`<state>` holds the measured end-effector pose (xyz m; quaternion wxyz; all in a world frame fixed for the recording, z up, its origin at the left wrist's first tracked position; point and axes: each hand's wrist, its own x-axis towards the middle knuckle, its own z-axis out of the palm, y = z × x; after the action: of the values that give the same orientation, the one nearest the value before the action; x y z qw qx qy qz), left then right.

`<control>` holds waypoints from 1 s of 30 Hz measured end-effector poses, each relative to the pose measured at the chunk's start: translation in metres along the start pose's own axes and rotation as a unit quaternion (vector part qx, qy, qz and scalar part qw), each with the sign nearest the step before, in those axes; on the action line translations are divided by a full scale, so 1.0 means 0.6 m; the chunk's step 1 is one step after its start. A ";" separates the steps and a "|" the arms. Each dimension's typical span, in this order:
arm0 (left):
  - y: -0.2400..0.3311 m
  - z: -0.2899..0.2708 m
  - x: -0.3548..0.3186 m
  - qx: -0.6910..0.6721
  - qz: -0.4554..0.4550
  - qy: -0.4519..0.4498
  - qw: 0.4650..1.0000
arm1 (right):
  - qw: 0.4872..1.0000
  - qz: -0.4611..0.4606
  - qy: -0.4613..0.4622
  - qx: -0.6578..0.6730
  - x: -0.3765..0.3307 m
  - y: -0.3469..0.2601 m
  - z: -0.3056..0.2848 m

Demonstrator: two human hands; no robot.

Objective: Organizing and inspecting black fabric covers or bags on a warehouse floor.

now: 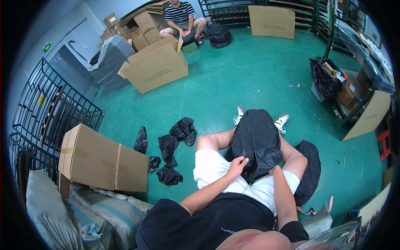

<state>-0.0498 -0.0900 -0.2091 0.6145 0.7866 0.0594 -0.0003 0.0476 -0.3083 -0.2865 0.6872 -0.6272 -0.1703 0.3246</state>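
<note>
A large, rounded black cloth bag [255,133] stands between my knees, its near end loose and crumpled. My left hand [237,166] is closed at its near left edge, thumb and fingers pinching the cloth. At the near right side, my right hand [275,170] reaches in against a loose flap of black cloth [268,160]. That flap hides most of the right hand's fingers. Beside my right leg, another black bag [308,171] lies on the floor.
Several crumpled black cloth pieces [168,146] lie left of my legs, near a tall carton [104,160]. Woven sacks [98,212] fill the lower left. Ahead, a person [181,16] sits handling a black item behind an open carton [156,66]. Racks stand along both sides.
</note>
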 end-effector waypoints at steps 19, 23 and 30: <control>-0.051 0.008 0.024 -0.259 -0.063 0.084 0.960 | 0.954 0.294 0.049 0.016 -0.009 0.014 0.008; -0.048 0.005 0.025 -0.271 -0.073 0.072 0.957 | 0.963 0.178 0.060 0.195 -0.016 -0.005 0.019; 0.004 -0.004 0.013 -0.336 -0.101 -0.020 0.936 | 0.904 0.244 -0.078 0.343 -0.038 -0.071 0.035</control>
<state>-0.0422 -0.0875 -0.2064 0.8409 0.5239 0.1229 -0.0580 0.0270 -0.3077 -0.2379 0.7437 -0.3478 0.0563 0.5682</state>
